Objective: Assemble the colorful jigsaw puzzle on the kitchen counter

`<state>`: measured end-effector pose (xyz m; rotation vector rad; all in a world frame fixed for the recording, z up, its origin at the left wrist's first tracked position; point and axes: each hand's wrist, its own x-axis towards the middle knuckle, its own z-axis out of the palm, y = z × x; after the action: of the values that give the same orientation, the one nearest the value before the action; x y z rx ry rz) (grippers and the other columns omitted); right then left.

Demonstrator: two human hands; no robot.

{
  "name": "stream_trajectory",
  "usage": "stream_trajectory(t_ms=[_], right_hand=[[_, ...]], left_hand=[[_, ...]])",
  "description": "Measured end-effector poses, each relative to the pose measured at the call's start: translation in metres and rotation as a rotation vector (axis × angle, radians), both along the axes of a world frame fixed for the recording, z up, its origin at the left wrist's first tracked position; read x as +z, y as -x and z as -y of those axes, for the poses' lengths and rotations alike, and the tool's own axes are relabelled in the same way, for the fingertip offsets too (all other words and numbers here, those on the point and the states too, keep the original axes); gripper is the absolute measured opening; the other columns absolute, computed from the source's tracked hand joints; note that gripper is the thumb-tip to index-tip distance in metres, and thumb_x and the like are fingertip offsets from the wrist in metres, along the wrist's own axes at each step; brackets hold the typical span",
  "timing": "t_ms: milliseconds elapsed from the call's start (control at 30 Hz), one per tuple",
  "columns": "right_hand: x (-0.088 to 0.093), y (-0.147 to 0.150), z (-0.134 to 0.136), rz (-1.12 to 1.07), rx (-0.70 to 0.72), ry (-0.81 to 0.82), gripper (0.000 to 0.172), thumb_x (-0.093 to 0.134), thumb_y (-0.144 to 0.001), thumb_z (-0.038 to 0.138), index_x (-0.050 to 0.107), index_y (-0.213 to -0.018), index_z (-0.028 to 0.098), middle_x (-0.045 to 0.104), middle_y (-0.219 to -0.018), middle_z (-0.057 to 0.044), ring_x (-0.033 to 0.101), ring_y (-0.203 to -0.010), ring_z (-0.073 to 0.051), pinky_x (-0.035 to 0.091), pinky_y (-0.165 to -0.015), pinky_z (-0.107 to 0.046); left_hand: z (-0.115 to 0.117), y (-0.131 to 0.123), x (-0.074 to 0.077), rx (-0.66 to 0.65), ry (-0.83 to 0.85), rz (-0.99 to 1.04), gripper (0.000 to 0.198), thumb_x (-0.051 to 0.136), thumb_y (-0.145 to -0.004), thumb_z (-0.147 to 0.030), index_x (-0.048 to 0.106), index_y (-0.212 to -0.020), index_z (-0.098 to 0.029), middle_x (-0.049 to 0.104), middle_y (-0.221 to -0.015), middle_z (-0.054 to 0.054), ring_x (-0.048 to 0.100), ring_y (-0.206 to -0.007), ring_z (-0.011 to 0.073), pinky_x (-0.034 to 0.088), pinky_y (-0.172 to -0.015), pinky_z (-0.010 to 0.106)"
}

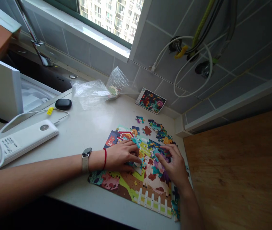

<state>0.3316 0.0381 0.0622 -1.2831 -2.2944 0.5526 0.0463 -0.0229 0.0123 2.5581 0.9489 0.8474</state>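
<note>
A jigsaw puzzle (pixel 128 183) with a farm picture lies on the white counter, much of its lower part joined. My left hand (pixel 122 155), with a watch and a red string at the wrist, rests over its upper left part, fingers apart. Under its index fingertip is a light blue puzzle piece (pixel 143 163). My right hand (pixel 175 163) hovers at the puzzle's right side, thumb and fingers apart over purple and blue pieces. A brown loose piece (pixel 146 130) and a small purple-blue piece (pixel 140 119) lie behind the puzzle.
More pieces are heaped at the back right (pixel 161 131). A picture card (pixel 151 101) leans near the wall. Clear plastic bags (pixel 91 92), a black earbud-like case (pixel 63 103) and a white power bank (pixel 27 140) with its cable are to the left. The counter ends at the right.
</note>
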Motion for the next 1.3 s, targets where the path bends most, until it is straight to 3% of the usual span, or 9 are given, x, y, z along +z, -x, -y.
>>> stream_trajectory(t_ms=[67,167,333,533,767,1100,1200,1300], right_hand=[[0.000,0.010,0.009,0.010,0.124,0.079,0.032,0.077,-0.090,0.045,0.072,-0.114,0.025,0.067,-0.115,-0.008,0.068,-0.100,-0.026,0.058,-0.088,-0.038],[-0.002,0.022,0.021,0.093,0.323,0.198,0.040,0.086,-0.083,0.036,0.073,-0.120,0.028,0.068,-0.118,-0.006,0.067,-0.110,-0.026,0.056,-0.096,-0.037],[-0.005,0.024,0.023,0.149,0.366,0.197,0.040,0.082,-0.086,0.026,0.074,-0.125,0.028,0.068,-0.115,-0.006,0.065,-0.111,-0.026,0.055,-0.100,-0.040],[0.000,0.016,0.020,0.228,0.403,0.200,0.045,0.080,-0.084,0.020,0.075,-0.128,0.029,0.066,-0.115,-0.007,0.063,-0.108,-0.026,0.053,-0.101,-0.043],[0.005,0.018,0.021,0.267,0.391,0.209,0.046,0.080,-0.082,0.018,0.076,-0.126,0.027,0.065,-0.114,-0.007,0.062,-0.108,-0.026,0.052,-0.101,-0.042],[-0.001,0.021,0.023,0.226,0.362,0.181,0.034,0.084,-0.087,0.032,0.079,-0.121,0.034,0.065,-0.112,-0.006,0.062,-0.110,-0.027,0.052,-0.098,-0.041],[-0.001,0.015,0.015,0.098,0.258,0.133,0.032,0.075,-0.095,0.039,0.077,-0.125,0.031,0.066,-0.112,-0.007,0.064,-0.107,-0.026,0.053,-0.096,-0.040],[-0.003,0.001,0.002,-0.001,0.047,0.044,0.034,0.066,-0.098,0.047,0.078,-0.123,0.025,0.067,-0.111,-0.009,0.066,-0.105,-0.027,0.054,-0.097,-0.042]], left_hand=[[0.000,-0.001,-0.001,0.011,0.014,0.017,0.033,0.085,-0.086,-0.038,0.073,-0.113,-0.024,0.068,-0.112,0.006,0.060,-0.104,0.0259,0.047,-0.091,0.041],[0.000,-0.002,-0.003,0.031,0.021,0.029,0.031,0.086,-0.085,-0.041,0.070,-0.102,-0.021,0.069,-0.112,0.006,0.061,-0.102,0.0254,0.047,-0.089,0.039],[0.000,-0.002,-0.003,0.040,0.020,0.007,0.036,0.089,-0.081,-0.041,0.068,-0.101,-0.020,0.069,-0.110,0.006,0.061,-0.099,0.0256,0.047,-0.084,0.038],[0.000,-0.001,-0.001,0.028,0.028,-0.006,0.034,0.086,-0.084,-0.043,0.067,-0.099,-0.020,0.069,-0.111,0.007,0.061,-0.101,0.0258,0.048,-0.088,0.038],[0.000,0.000,0.001,0.024,0.029,-0.010,0.033,0.087,-0.084,-0.042,0.068,-0.099,-0.020,0.068,-0.111,0.008,0.060,-0.101,0.0262,0.048,-0.088,0.038],[0.001,0.000,0.002,0.004,0.038,-0.002,0.028,0.084,-0.088,-0.042,0.078,-0.110,-0.027,0.069,-0.112,0.006,0.060,-0.104,0.0256,0.048,-0.092,0.039],[0.001,0.000,0.002,0.000,0.023,-0.027,0.030,0.081,-0.091,-0.044,0.079,-0.118,-0.031,0.067,-0.113,0.007,0.060,-0.105,0.0265,0.048,-0.095,0.041],[0.001,0.000,0.003,-0.022,-0.007,-0.050,0.031,0.079,-0.092,-0.047,0.079,-0.118,-0.032,0.066,-0.115,0.009,0.059,-0.110,0.0286,0.047,-0.100,0.044]])
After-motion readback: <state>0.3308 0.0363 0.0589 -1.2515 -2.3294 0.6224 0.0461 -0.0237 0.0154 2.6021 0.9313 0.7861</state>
